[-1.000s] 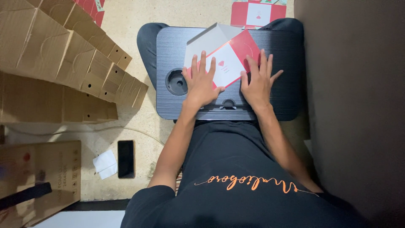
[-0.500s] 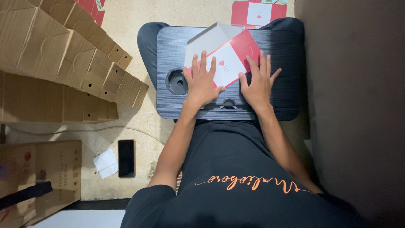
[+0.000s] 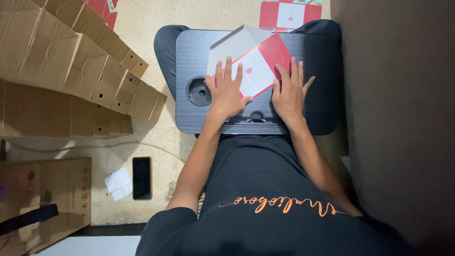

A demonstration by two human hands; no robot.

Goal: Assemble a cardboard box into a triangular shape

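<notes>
A: What is lying along the left side?

B: A fanned stack of flat brown paper bags with twine handles (image 3: pixel 85 71) is spreading across the pale speckled floor (image 3: pixel 156 19). Below it, a black phone (image 3: pixel 141 178) is lying face up just beside a crumpled white paper scrap (image 3: pixel 119 184), and a brown cardboard box (image 3: pixel 45 199) is sitting in the lower corner.

A: And in the middle?

B: A black wood-grain lap tray with a round cup recess (image 3: pixel 199 52) is resting over the person's crossed legs. A flat, unfolded red-and-white card box blank with a grey inner side (image 3: pixel 256 64) is lying on the tray, tilted.

A: What are the hands doing?

B: The left hand (image 3: pixel 228 92) is pressing flat on the blank's lower left edge, fingers spread apart, gripping nothing. The right hand (image 3: pixel 290 92) is pressing likewise on the lower right edge, fingers splayed and open.

A: Anything farther right?

B: Another flat red-and-white card blank (image 3: pixel 286 14) is lying on the floor beyond the tray.
</notes>
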